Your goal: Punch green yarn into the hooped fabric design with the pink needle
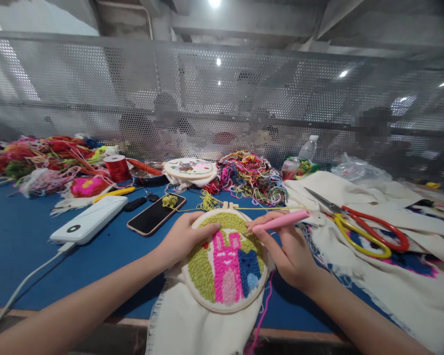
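Note:
An embroidery hoop (222,309) with white cloth stretched in it is tilted toward me at the table's front edge. Its yarn picture shows a pink rabbit and a blue figure on a green ground, with some white cloth bare. My left hand (183,239) grips the hoop's left rim, thumb on the front and fingers hidden behind. Between the thumb and fingers of my right hand (288,251) is a pink punch needle (281,221), its tip at the cloth near the rabbit's ears. Green yarn (270,208) runs past the hoop's top.
Left on the blue table (18,246) lie a white power bank (91,219) with a cable and a phone (156,214). Yarn heaps (249,175), a red spool (117,168) and another hoop (188,170) stand behind. Scissors (355,224) rest on white cloth (362,286) at right.

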The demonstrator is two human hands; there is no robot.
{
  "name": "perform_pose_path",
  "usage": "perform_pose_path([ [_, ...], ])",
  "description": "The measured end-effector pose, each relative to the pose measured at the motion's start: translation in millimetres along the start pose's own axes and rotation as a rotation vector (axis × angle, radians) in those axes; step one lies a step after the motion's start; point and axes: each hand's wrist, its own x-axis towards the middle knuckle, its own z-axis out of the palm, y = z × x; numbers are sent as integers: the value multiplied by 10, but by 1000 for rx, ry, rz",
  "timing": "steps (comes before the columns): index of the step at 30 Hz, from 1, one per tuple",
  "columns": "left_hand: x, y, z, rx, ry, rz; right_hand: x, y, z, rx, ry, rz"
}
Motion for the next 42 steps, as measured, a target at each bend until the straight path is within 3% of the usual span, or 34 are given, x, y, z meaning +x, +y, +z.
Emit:
perform_pose_path([
  [11,0,36,8,19,22,2,-16,7,9,11,2,10],
  [15,-6,38,8,-5,13,5,-6,16,15,-34,3,-71],
  [25,-45,68,6,49,21,91,82,6,95,-202,-181,-169],
  [29,-30,45,-6,37,23,79,58,4,113,-206,-181,-218],
  [35,-10,6,5,-82,-12,-25,-6,24,98,-52,-11,-108],
  [42,10,-36,4,-86,0,-76,-47,32,85,18,-29,14],
])
